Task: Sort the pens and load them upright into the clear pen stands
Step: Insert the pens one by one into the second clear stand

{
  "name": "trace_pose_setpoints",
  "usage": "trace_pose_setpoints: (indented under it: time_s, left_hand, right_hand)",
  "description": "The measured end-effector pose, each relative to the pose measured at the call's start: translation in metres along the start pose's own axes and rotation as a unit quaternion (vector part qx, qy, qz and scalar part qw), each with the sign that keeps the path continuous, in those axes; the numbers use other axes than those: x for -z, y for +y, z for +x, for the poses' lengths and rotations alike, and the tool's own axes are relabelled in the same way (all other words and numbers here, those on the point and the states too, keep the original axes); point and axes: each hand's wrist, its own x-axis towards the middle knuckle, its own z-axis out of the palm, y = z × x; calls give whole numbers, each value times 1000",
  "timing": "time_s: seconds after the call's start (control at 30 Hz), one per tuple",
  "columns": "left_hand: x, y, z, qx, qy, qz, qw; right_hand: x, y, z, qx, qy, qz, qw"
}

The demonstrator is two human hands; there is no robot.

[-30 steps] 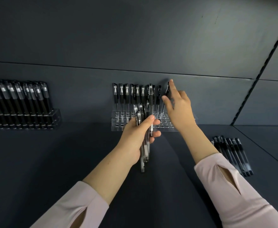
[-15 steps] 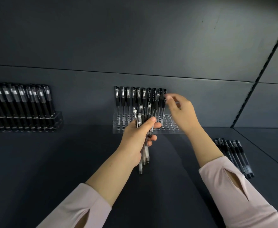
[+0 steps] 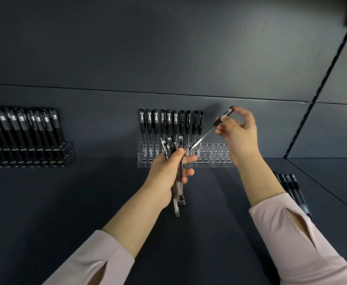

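Pinching a slim clear-barrelled pen (image 3: 205,135) near its black grip, the right hand (image 3: 239,133) holds it slanted, with its lower end over the holes of the clear acrylic stand (image 3: 215,155) on the matte dark table (image 3: 45,202). The left hand (image 3: 167,174) grips a bundle of pens (image 3: 178,193) before the stand, where a row of pens (image 3: 168,124) stands upright.

Dark grey shelf (image 3: 45,202), matching back panel (image 3: 168,48), slotted upright strip (image 3: 302,124), perhaps a shelving rail
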Motion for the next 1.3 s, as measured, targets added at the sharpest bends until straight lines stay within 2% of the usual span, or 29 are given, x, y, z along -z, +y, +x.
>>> trace_pose_setpoints:
  time_s: [0.1,0.2,0.47,0.8,1.03,1.3]
  left_hand:
    - [1,-1,3,9,20,-8,1000]
    - [1,-1,4,8,33,-13,999]
    - [4,2,1,-33,22,-13,999]
    - [8,7,1,-17,53,-41,998]
    - [6,10,4,2,68,-47,997]
    - [8,6,3,-35,26,-28,999]
  right_hand:
    - [7,0,2,93,88,-44,991]
    - [9,4,-1,170,133,-122,969]
    - [4,17,-5,236,72,-260,933]
    - [3,24,1,270,30,-376,886]
    - [0,34,5,261,-50,-477,838]
    - [6,39,9,211,-86,-488,843]
